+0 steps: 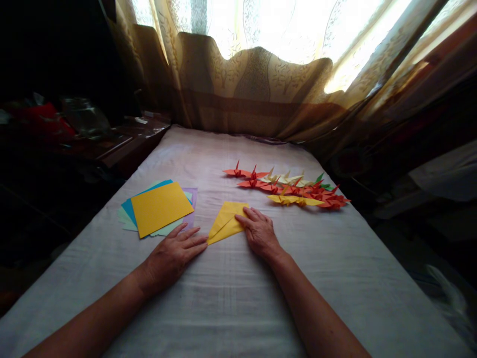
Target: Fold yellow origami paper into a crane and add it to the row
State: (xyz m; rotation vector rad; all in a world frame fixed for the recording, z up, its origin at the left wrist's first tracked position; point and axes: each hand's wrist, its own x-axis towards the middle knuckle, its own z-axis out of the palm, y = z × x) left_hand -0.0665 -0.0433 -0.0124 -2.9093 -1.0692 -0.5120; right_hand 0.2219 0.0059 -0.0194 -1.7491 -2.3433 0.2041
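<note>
A yellow sheet of paper, folded into a kite-like shape, lies flat on the cloth between my hands. My left hand rests palm down with fingers stretched out, its fingertips at the paper's pointed near-left corner. On the paper's right edge lies my right hand, its fingers extended and pressing on the folded sheet; the thumb side reaches over the fold. Just beyond my left hand is a stack of coloured paper with a yellow-orange sheet on top and blue, pale green and purple sheets showing beneath.
Folded paper cranes in red, yellow, cream and green stand in rows at the right back. A white cloth covers the surface. Curtains hang behind it. A dark side table with a glass jar stands left.
</note>
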